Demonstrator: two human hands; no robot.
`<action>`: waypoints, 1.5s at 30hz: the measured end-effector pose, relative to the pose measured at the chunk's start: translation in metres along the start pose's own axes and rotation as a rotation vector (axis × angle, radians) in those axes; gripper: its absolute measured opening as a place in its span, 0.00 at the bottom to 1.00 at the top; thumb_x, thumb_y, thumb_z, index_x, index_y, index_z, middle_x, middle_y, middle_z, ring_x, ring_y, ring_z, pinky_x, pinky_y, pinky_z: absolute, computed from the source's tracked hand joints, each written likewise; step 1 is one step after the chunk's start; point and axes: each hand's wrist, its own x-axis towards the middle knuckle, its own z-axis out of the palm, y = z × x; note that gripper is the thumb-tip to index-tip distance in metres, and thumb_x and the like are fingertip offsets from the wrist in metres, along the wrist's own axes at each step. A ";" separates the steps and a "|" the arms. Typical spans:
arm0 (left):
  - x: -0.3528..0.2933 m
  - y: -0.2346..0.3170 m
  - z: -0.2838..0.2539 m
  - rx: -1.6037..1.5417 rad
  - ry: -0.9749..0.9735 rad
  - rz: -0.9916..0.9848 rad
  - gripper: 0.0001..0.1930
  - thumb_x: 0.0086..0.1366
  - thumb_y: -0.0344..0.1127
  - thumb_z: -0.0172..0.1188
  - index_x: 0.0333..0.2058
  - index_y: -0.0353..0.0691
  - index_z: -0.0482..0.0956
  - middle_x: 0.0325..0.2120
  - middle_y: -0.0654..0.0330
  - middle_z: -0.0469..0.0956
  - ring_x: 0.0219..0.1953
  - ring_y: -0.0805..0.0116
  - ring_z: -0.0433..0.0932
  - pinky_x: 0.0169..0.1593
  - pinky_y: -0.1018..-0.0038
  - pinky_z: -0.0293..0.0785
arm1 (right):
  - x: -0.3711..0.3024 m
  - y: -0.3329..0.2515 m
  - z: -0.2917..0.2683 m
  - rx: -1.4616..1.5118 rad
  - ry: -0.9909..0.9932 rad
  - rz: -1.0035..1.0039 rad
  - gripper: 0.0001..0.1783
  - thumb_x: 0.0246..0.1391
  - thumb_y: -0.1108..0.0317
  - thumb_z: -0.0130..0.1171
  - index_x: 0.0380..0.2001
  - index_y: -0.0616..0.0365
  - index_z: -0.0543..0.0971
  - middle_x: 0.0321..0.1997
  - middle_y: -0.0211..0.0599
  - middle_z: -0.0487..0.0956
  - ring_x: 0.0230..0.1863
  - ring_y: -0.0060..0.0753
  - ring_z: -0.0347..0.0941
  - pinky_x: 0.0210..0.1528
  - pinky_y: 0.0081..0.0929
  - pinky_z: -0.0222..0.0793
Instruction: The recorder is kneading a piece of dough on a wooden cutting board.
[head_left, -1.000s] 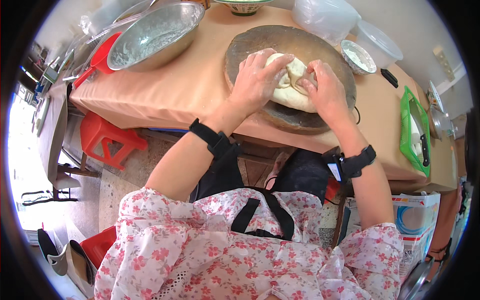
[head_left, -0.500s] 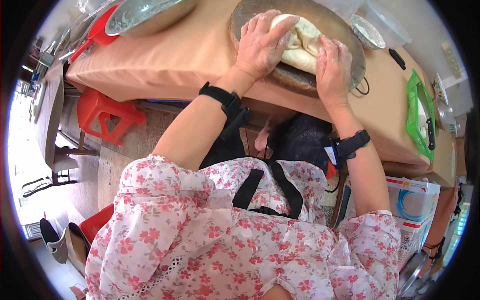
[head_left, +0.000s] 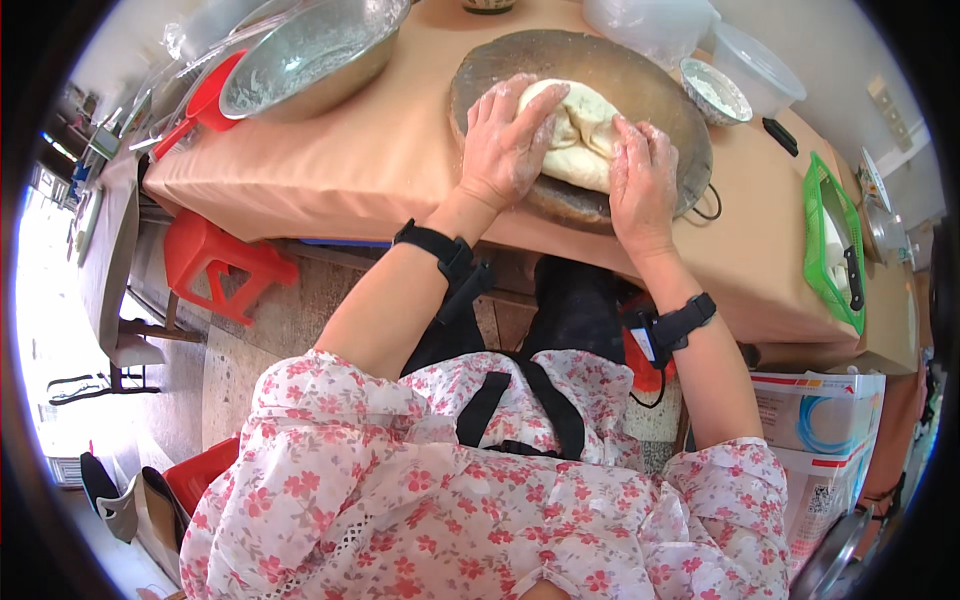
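A lump of pale dough (head_left: 575, 165), folded with a crease in its middle, rests on a round wooden board (head_left: 505, 70). My left hand (head_left: 507, 140) grips the dough's left side, thumb across its top and fingers curled behind. On the right end, my right hand (head_left: 643, 180) presses its fingers into the dough. Flour dusts the fingers of both hands. The dough's edges beneath the palms are hidden.
The board sits on a table with a tan cloth (head_left: 290, 185). At left are a floury metal bowl (head_left: 320, 65) and a red ladle-like scoop (head_left: 212, 95). To the right stand a bowl of flour (head_left: 715, 92), clear plastic containers (head_left: 757, 70) and a green basket (head_left: 826, 240) with a knife (head_left: 853, 277).
The view has shifted, so the table and board sit lower in the picture and more of the board's far side shows. Both hands keep their hold on the dough.
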 end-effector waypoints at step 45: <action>-0.005 -0.007 -0.016 -0.024 -0.024 -0.039 0.22 0.59 0.29 0.57 0.53 0.50 0.75 0.53 0.51 0.71 0.55 0.48 0.68 0.59 0.59 0.62 | 0.004 -0.014 -0.009 0.083 -0.137 -0.018 0.19 0.56 0.73 0.56 0.52 0.56 0.76 0.46 0.42 0.73 0.48 0.48 0.69 0.52 0.39 0.66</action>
